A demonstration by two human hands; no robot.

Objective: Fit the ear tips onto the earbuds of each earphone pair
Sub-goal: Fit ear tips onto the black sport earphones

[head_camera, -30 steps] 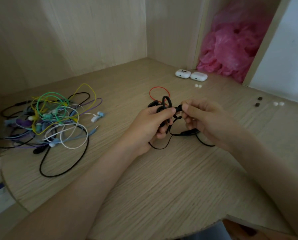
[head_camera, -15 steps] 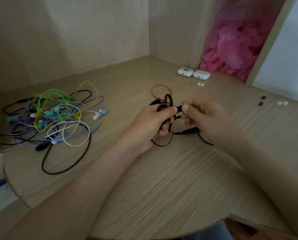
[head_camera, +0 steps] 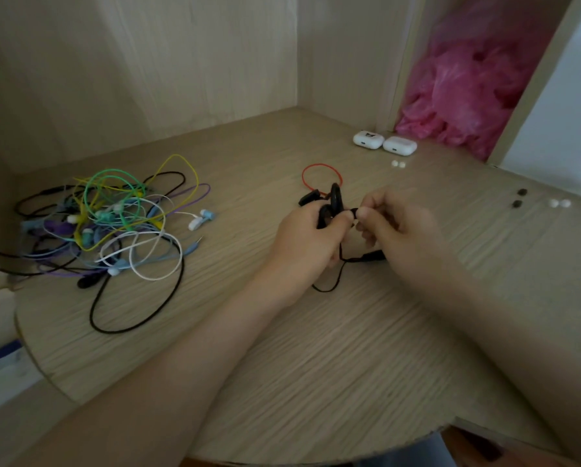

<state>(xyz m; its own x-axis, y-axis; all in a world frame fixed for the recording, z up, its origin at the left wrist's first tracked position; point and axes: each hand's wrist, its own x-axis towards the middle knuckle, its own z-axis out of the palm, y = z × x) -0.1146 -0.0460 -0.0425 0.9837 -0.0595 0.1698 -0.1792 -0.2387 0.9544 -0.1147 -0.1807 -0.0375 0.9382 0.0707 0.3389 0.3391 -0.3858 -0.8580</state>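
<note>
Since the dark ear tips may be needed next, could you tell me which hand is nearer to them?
Right. The right hand is left of the dark ear tips, at the black earphones; the left hand lies farther left.

Head-worn view, forward and downward

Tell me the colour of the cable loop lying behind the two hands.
The cable loop is red; the head view shows it best.

No legible text — none anywhere
</note>
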